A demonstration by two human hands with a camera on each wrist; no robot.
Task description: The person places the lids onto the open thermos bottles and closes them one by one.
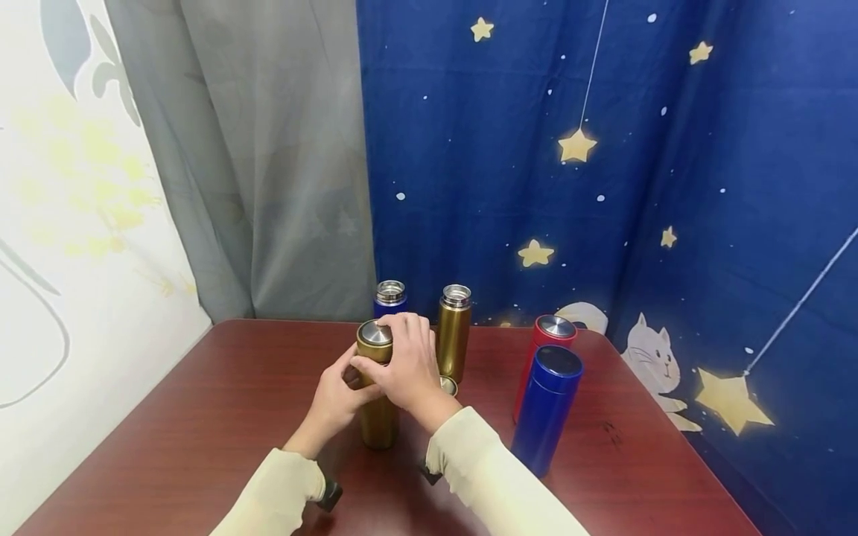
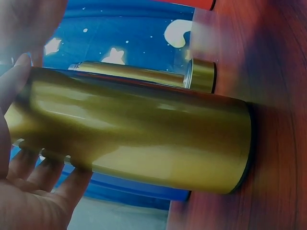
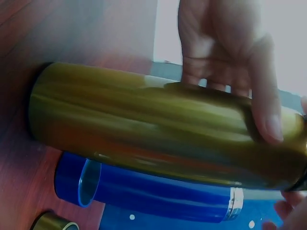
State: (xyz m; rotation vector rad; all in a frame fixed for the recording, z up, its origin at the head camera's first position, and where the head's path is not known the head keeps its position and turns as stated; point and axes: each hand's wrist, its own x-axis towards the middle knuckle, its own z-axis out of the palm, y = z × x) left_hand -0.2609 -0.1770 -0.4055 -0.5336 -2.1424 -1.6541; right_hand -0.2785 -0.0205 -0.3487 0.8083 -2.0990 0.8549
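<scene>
A gold thermos (image 1: 379,428) stands upright on the table in front of me, its gold lid with a silver top (image 1: 375,333) at its upper end. My left hand (image 1: 333,398) is wrapped around the upper body; in the left wrist view its fingers (image 2: 72,184) curl under the gold wall. From above, my right hand (image 1: 410,365) grips the lid, thumb on the near side and fingers over the far side. Only a few right fingertips (image 3: 283,211) show at the edge of the right wrist view.
Behind my hands stand a lidless blue thermos (image 1: 390,296) and a lidless gold thermos (image 1: 453,335). A loose gold lid (image 1: 448,385) and a loose blue lid (image 3: 69,179) rest near them. Lidded red (image 1: 527,372) and blue (image 1: 546,417) thermoses stand at the right. Curtains hang behind the table (image 1: 255,387).
</scene>
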